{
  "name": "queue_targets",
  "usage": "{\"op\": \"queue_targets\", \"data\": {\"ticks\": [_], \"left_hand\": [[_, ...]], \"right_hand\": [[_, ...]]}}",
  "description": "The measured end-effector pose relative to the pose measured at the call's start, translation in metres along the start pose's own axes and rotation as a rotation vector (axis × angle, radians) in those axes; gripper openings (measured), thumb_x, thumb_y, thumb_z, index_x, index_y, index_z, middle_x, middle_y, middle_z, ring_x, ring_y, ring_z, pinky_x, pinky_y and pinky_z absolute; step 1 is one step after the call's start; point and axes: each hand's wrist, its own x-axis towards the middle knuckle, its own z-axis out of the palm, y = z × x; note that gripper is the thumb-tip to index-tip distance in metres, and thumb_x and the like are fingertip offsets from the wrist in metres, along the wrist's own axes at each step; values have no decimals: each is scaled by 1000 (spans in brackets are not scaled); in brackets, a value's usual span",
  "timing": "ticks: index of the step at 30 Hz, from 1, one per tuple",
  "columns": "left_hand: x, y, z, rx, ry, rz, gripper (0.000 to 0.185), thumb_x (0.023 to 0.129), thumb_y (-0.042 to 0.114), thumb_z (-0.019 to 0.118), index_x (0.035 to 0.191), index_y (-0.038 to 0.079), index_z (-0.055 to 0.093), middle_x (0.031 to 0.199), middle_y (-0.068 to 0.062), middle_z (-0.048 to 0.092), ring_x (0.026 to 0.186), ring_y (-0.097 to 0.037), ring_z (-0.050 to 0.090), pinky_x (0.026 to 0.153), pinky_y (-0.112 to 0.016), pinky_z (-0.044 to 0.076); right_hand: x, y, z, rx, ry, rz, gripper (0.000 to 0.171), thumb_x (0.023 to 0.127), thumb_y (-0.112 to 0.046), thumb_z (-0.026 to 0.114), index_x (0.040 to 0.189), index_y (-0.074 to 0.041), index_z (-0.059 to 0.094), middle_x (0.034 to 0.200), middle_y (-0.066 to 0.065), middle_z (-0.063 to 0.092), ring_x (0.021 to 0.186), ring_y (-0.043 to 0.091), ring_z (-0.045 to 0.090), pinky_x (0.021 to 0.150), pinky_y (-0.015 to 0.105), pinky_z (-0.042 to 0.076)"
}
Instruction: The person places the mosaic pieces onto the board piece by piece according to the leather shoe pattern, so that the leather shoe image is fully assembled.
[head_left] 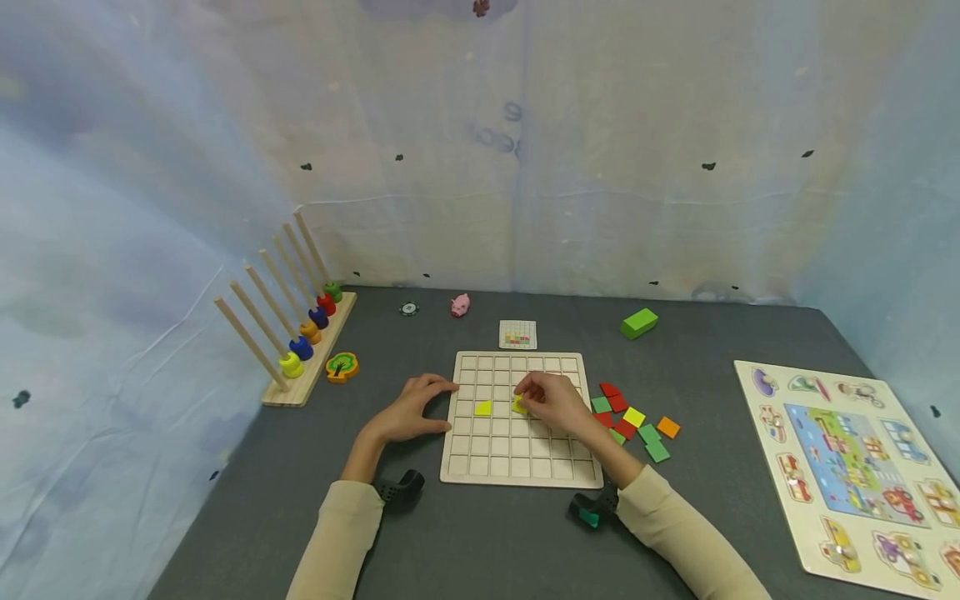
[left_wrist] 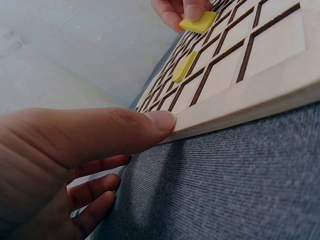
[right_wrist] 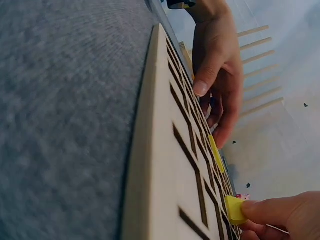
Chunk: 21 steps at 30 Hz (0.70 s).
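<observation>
A pale wooden grid board lies on the dark table. One yellow square tile sits in a cell on its left half. My right hand pinches a second yellow tile between thumb and fingers, tilted close over the middle of the board. At the board's left edge is my left hand, thumb tip touching the rim and fingers loosely spread. Right of the board lie loose red, green, yellow and orange tiles. A small pattern card with a printed coloured grid lies just behind the board.
On the left stands a wooden peg rack with coloured beads; a tree piece is beside it. Behind are a round dark token, a pink pig and a green block. A picture puzzle board lies right.
</observation>
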Motion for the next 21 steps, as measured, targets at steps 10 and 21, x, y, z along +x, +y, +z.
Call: {"op": "queue_targets", "data": {"ticks": [10, 21], "left_hand": [[0, -1, 0, 0, -1, 2, 61, 79, 22, 75, 134, 14, 50, 134, -8, 41, 122, -29, 31, 99, -52, 31], [0, -1, 0, -7, -3, -1, 61, 79, 23, 74, 134, 15, 50, 134, -8, 41, 123, -28, 31, 99, -52, 31]], "right_hand": [[-3, -5, 5, -125, -15, 36, 5, 82, -11, 70, 86, -10, 72, 73, -5, 62, 61, 4, 51, 57, 22, 42], [-13, 7, -25, -97, 9, -116, 19, 85, -8, 66, 103, -2, 69, 88, 6, 64, 72, 13, 58, 63, 27, 47]]}}
